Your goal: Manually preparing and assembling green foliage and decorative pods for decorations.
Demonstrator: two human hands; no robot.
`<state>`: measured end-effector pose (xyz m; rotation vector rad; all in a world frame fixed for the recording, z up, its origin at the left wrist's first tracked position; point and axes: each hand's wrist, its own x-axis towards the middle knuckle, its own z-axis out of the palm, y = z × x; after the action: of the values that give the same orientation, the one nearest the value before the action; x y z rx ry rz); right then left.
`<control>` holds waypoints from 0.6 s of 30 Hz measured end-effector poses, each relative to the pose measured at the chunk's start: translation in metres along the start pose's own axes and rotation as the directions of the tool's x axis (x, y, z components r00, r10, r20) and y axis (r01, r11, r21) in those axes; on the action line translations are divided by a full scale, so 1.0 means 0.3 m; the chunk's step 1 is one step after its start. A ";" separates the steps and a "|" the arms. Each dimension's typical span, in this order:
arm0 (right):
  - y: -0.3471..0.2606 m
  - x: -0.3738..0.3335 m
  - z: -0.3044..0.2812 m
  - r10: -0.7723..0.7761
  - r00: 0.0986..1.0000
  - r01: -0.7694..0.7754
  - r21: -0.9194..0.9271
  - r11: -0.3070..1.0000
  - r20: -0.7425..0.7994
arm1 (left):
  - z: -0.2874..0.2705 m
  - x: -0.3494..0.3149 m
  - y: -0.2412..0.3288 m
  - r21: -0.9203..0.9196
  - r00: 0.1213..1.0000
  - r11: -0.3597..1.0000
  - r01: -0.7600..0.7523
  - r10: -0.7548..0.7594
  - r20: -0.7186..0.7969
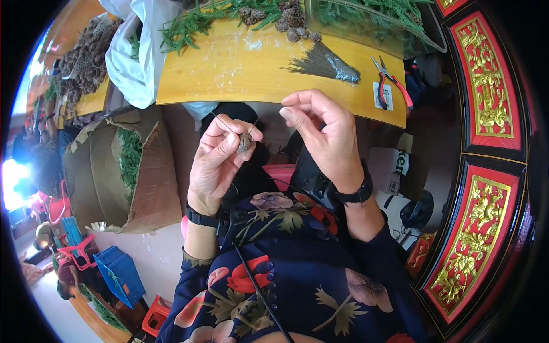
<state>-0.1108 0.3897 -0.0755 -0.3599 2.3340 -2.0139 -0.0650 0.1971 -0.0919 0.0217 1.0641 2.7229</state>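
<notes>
Pine cone (pixel 245 144), one in hand: small, rounded, grey-brown, rough-scaled. Held off the middle of the table's near edge, above the lap. Wire (pixel 256 121), thin and dark, beside the cone: two ends visible, one to each side of it; whether one length or two, cannot tell.

Left hand (pixel 217 154), one: closed, pinching the cone between thumb and fingers. Right hand (pixel 329 131), one: loosely open, thumb and forefinger curved toward each other with a gap between; near the left hand, apart from it.

On the yellow table (pixel 211 74): pliers (pixel 397 86), one pair, red-and-black handles, near the right edge, partly over a white label (pixel 377 91), one. Bundle of dark wires (pixel 320 66), one, fanned leftward, strands too many to count. Cluster of brown cones (pixel 290 20) at the far edge, overlapping, uncounted. Clear tub (pixel 374 31) with green sprigs, one, toward the far right corner. White plastic bag (pixel 134 63), one, along the left edge.
</notes>
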 end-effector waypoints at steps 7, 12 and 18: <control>0.034 -0.008 0.069 0.201 0.929 -0.293 0.286 0.913 0.309 | 0.028 0.006 0.011 0.139 0.992 0.990 0.013 0.005 -0.124; 0.005 0.010 0.079 0.176 0.923 -0.285 0.301 0.910 0.343 | 0.031 -0.002 0.016 0.202 0.982 0.979 0.031 0.007 -0.187; 0.007 0.003 0.098 0.073 0.976 -0.118 0.218 0.969 0.204 | 0.076 0.000 0.003 0.333 0.967 0.942 0.038 0.050 -0.252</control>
<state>-0.1066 0.3613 -0.0820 -0.4033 1.9436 -2.0696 -0.0631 0.2117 -0.0743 -0.2820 1.5933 2.5621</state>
